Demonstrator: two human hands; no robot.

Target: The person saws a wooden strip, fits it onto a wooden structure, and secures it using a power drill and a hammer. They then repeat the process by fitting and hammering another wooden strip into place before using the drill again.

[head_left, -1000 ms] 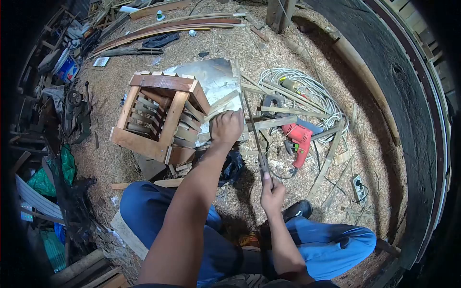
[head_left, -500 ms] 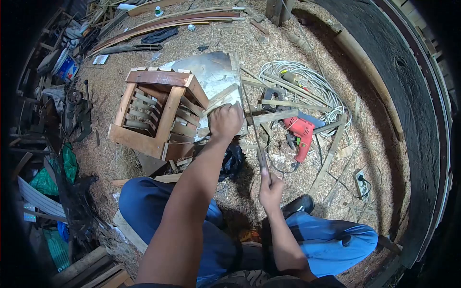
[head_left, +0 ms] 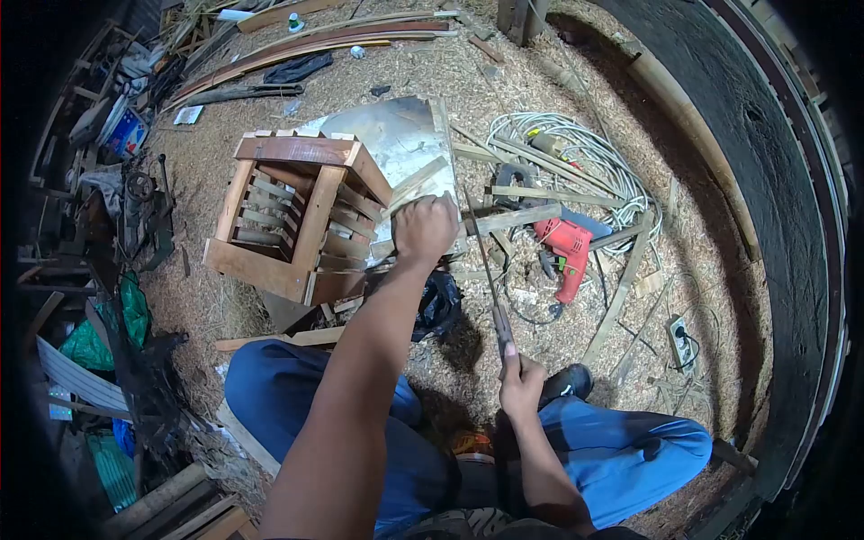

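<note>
Wooden strip (head_left: 524, 218), narrow and straight, projects beyond the stained, pale board (head_left: 387, 130). My left hand (head_left: 427, 229) is positioned over it, knuckles up; fingertips hidden, grip cannot be told. My right hand (head_left: 522, 385), closed around the slender long-bladed tool (head_left: 490, 270), sits nearer my body than before.

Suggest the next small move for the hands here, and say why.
Probably a short, steady stroke of the long blade, keeping its line. The right hand grips its handle, the blade lies across the wooden strip, and the left hand is closed over the strip close beside it, so a gentle stroke seems wiser.
</note>
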